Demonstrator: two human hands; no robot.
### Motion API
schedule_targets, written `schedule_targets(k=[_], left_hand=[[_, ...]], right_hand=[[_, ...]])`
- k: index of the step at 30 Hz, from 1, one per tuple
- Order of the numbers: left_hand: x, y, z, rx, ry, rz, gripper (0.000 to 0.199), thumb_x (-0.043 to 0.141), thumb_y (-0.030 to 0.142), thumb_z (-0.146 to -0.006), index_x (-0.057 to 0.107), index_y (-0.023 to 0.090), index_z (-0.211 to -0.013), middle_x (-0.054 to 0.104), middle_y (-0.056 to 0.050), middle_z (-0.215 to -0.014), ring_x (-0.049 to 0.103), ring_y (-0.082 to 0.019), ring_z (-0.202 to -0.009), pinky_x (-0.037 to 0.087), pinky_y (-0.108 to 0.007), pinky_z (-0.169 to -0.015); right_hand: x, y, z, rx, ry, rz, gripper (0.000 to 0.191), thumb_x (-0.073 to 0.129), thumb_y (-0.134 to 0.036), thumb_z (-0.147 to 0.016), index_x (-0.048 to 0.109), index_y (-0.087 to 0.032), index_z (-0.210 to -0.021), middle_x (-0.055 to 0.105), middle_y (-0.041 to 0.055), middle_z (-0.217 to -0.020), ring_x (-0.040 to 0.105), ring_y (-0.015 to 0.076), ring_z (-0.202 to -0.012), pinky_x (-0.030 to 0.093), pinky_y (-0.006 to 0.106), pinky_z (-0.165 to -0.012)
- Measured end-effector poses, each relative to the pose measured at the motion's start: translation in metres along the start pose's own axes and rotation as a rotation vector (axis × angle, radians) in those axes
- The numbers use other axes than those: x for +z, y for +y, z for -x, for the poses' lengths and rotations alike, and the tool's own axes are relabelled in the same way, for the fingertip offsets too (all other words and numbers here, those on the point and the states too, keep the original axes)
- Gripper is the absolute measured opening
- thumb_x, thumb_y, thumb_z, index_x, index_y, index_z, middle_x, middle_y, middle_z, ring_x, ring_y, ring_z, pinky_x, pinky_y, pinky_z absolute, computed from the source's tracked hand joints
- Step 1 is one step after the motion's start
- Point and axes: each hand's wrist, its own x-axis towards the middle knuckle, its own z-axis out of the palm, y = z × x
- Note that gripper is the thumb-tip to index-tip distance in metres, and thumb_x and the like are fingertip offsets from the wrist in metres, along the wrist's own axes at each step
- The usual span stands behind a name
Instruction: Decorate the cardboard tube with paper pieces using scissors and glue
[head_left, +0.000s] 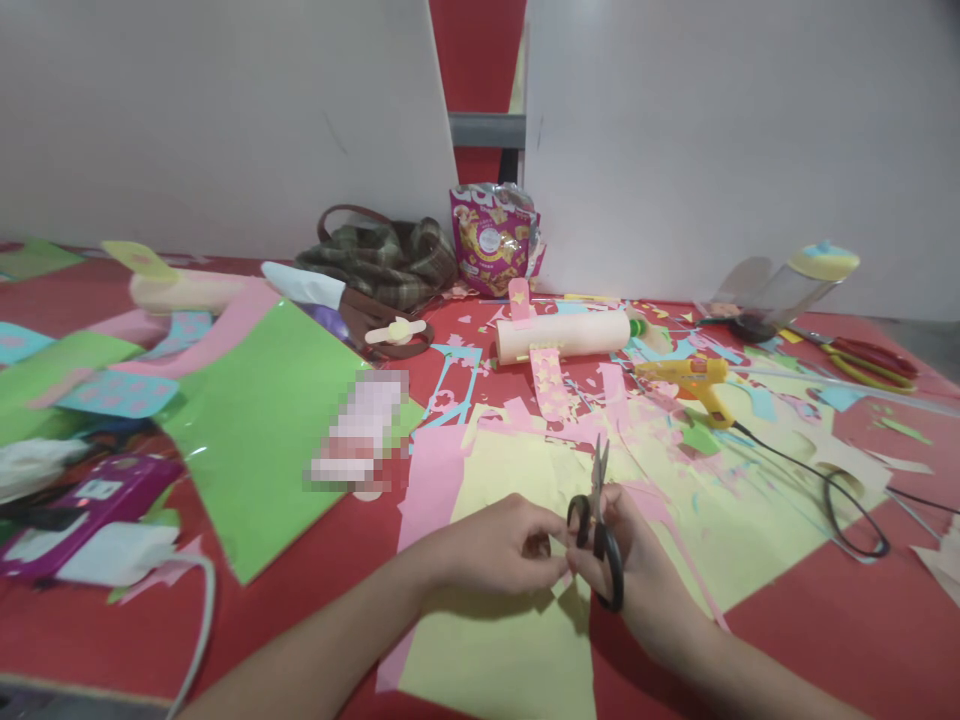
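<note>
Black-handled scissors (598,520) point away from me, blades slightly apart, with my right hand (626,560) closed around them. My left hand (514,545) is beside the handles, thumb and fingers curled into a pinch; what sits between the fingertips is too small to make out. The fingertips of both hands meet or nearly meet. Beneath them lies a pale yellow sheet (502,640), partly over a pink sheet (431,480). Beyond the scissors rests a cream paper tube (566,338) with pink star-patterned strips.
A yellow glue gun (694,380) with a black cord lies at the right, near red-handled pliers (874,362) and a clear bottle (799,285). Green sheets (262,430) cover the left. A snack bag (493,240) stands at the back; paper scraps surround the tube.
</note>
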Motion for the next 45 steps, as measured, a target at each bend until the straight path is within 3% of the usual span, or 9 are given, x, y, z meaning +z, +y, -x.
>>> schedule_targets(k=[4, 12, 24, 30, 34, 40, 45], left_hand=[[0.000, 0.000, -0.001, -0.014, 0.050, -0.022, 0.014, 0.041, 0.022, -0.071, 0.050, 0.015, -0.063, 0.040, 0.004, -0.051, 0.035, -0.006, -0.047, 0.027, -0.018, -0.044], [0.001, 0.001, -0.003, -0.019, 0.137, -0.044, 0.018, 0.040, 0.027, -0.073, 0.045, 0.015, -0.060, 0.042, 0.004, -0.056, 0.035, -0.007, -0.052, 0.031, -0.018, -0.051], [0.000, 0.001, -0.002, 0.012, 0.106, -0.057, 0.027, 0.040, 0.033, -0.075, 0.042, 0.015, -0.054, 0.033, 0.004, -0.051, 0.029, -0.007, -0.048, 0.027, -0.019, -0.048], [-0.002, 0.006, -0.002, 0.021, 0.128, -0.016, 0.025, 0.040, 0.030, -0.075, 0.045, 0.015, -0.055, 0.036, 0.004, -0.052, 0.033, -0.007, -0.050, 0.028, -0.019, -0.049], [-0.010, 0.007, -0.003, 0.037, 0.242, 0.027, 0.024, 0.042, 0.028, -0.075, 0.043, 0.015, -0.055, 0.037, 0.004, -0.054, 0.035, -0.007, -0.052, 0.028, -0.018, -0.049], [-0.027, 0.013, -0.002, 0.040, 0.472, 0.130, 0.028, 0.042, 0.032, -0.076, 0.037, 0.016, -0.054, 0.034, 0.005, -0.052, 0.033, -0.007, -0.048, 0.027, -0.019, -0.046], [-0.039, 0.034, 0.001, 0.071, 0.519, 0.075, 0.027, 0.043, 0.032, -0.076, 0.038, 0.016, -0.055, 0.035, 0.005, -0.053, 0.034, -0.006, -0.048, 0.027, -0.018, -0.045]], right_hand=[[0.000, -0.003, -0.001, -0.014, 0.013, 0.032, 0.031, 0.060, -0.019, -0.068, 0.030, -0.024, -0.072, 0.047, -0.0056, -0.066, 0.045, 0.0083, -0.054, 0.034, 0.019, -0.048], [-0.002, 0.000, -0.002, -0.043, 0.041, 0.040, 0.030, 0.060, -0.016, -0.067, 0.032, -0.024, -0.073, 0.048, -0.0047, -0.070, 0.048, 0.0092, -0.059, 0.036, 0.020, -0.051], [-0.005, 0.001, -0.001, -0.041, 0.064, 0.080, 0.030, 0.058, -0.008, -0.065, 0.034, -0.024, -0.074, 0.048, -0.0047, -0.072, 0.048, 0.0096, -0.059, 0.037, 0.021, -0.053], [-0.003, -0.003, -0.003, -0.043, 0.081, 0.034, 0.032, 0.063, -0.015, -0.063, 0.034, -0.024, -0.072, 0.048, -0.0045, -0.070, 0.046, 0.0099, -0.058, 0.038, 0.021, -0.054], [-0.003, -0.003, -0.004, -0.004, 0.066, -0.043, 0.030, 0.064, -0.023, -0.066, 0.035, -0.024, -0.075, 0.046, -0.0047, -0.070, 0.043, 0.0089, -0.055, 0.033, 0.019, -0.049], [-0.005, -0.001, 0.000, 0.000, -0.093, -0.168, 0.027, 0.059, -0.040, -0.069, 0.040, -0.025, -0.080, 0.046, -0.0023, -0.073, 0.043, 0.0115, -0.064, 0.034, 0.024, -0.059], [-0.009, 0.000, 0.003, -0.012, -0.205, -0.193, 0.033, 0.057, -0.047, -0.068, 0.041, -0.026, -0.088, 0.046, 0.0016, -0.082, 0.044, 0.0152, -0.070, 0.035, 0.029, -0.065]])
